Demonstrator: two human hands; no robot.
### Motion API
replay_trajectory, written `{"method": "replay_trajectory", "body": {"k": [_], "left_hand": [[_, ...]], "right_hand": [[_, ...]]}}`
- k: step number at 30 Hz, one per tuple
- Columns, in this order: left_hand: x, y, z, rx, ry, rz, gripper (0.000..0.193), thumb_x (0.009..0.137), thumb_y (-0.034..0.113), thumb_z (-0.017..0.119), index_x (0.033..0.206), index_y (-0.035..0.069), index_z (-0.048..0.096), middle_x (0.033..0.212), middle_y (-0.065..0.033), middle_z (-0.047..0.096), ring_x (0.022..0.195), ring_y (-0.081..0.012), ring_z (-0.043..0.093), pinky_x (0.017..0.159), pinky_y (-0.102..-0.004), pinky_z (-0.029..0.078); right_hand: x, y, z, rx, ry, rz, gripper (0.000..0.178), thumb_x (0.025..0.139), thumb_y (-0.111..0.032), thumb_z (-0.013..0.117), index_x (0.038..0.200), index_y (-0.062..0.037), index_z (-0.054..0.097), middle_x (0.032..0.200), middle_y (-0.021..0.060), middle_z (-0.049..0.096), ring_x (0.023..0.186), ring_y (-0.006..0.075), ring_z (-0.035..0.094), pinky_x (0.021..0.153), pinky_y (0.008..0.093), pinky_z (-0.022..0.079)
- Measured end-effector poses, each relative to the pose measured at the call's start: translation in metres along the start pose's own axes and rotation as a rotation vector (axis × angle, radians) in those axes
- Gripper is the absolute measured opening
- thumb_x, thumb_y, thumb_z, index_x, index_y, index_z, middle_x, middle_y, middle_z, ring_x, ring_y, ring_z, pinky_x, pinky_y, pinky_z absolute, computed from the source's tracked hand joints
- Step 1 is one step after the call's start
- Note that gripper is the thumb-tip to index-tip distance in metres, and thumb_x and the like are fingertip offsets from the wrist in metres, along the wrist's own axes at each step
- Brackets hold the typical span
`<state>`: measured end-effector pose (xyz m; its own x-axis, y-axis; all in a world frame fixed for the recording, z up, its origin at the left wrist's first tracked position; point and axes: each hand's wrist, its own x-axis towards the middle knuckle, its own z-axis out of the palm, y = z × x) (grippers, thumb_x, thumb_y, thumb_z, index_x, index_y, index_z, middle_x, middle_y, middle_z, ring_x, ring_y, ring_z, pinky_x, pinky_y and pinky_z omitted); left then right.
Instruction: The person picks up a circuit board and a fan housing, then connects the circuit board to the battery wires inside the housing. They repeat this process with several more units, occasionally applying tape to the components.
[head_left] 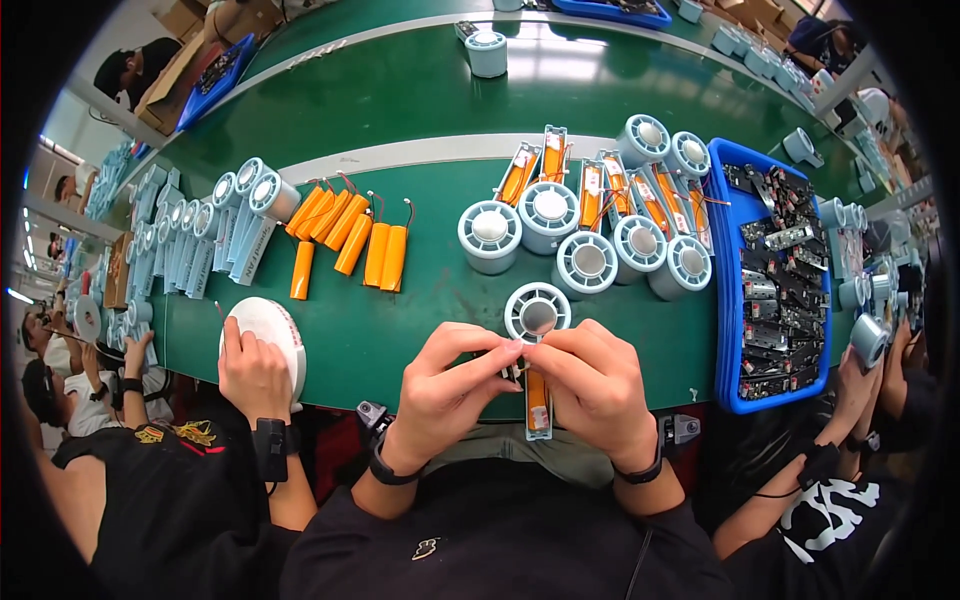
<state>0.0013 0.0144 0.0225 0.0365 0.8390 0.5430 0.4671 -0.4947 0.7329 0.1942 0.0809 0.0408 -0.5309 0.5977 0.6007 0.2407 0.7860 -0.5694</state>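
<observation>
My left hand [452,382] and my right hand [594,388] meet fingertip to fingertip in front of me, both in a pinch. A small dark circuit board [513,373] shows in part under the fingers of my left hand. Whatever my right fingertips grip is too small and covered to make out. Right below my hands lies a light-blue handheld fan body [538,312], its round grey-centred head pointing away from me. Its open handle, with an orange battery [538,395] inside, runs toward me between my hands and is partly hidden by them.
Several fan bodies with batteries [590,262] stand beyond my hands. Loose orange batteries [350,235] and more fan housings [240,215] lie to the left. A blue bin [722,300] of circuit boards is at the right. A co-worker's hand holds a white tape roll [285,345] at the left.
</observation>
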Motion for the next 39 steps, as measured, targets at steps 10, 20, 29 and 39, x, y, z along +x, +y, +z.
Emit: {"method": "replay_trajectory", "body": {"k": [10, 20, 29, 39], "left_hand": [[0.002, 0.001, 0.003, 0.006, -0.037, 0.071, 0.049, 0.066, 0.001, 0.086, 0.114, 0.003, 0.076, 0.108, -0.0094, 0.07, 0.095, -0.0274, 0.066, 0.078, -0.0354, 0.055], [-0.003, 0.006, 0.002, 0.07, -0.025, 0.084, 0.049, 0.064, 0.002, 0.086, 0.113, 0.005, 0.076, 0.107, -0.0073, 0.07, 0.096, -0.0272, 0.065, 0.08, -0.037, 0.057], [-0.014, 0.006, 0.001, 0.08, -0.008, 0.08, 0.049, 0.065, 0.0, 0.085, 0.113, 0.005, 0.076, 0.106, -0.0075, 0.069, 0.097, -0.0282, 0.066, 0.08, -0.0378, 0.057], [-0.015, 0.01, 0.003, 0.041, 0.032, -0.014, 0.045, 0.067, -0.003, 0.084, 0.111, 0.002, 0.075, 0.106, -0.0087, 0.071, 0.097, -0.0292, 0.067, 0.084, -0.0376, 0.057]], "right_hand": [[0.003, 0.003, -0.005, -0.061, -0.044, -0.124, 0.021, 0.069, 0.003, 0.076, 0.089, -0.002, 0.071, 0.084, 0.0067, 0.073, 0.053, 0.0188, 0.061, 0.049, 0.0313, 0.045], [-0.002, -0.002, -0.005, -0.062, -0.067, -0.128, 0.022, 0.07, 0.001, 0.077, 0.091, -0.0016, 0.072, 0.086, 0.0078, 0.075, 0.056, 0.018, 0.064, 0.049, 0.0298, 0.045], [-0.004, -0.004, -0.004, -0.03, -0.137, -0.14, 0.025, 0.07, 0.003, 0.076, 0.094, -0.0006, 0.072, 0.09, 0.0092, 0.076, 0.057, 0.0183, 0.064, 0.05, 0.0296, 0.046], [0.001, -0.006, -0.007, -0.017, -0.167, -0.136, 0.028, 0.069, 0.003, 0.075, 0.096, -0.0009, 0.073, 0.091, 0.0096, 0.076, 0.059, 0.0199, 0.066, 0.051, 0.0304, 0.049]]}}
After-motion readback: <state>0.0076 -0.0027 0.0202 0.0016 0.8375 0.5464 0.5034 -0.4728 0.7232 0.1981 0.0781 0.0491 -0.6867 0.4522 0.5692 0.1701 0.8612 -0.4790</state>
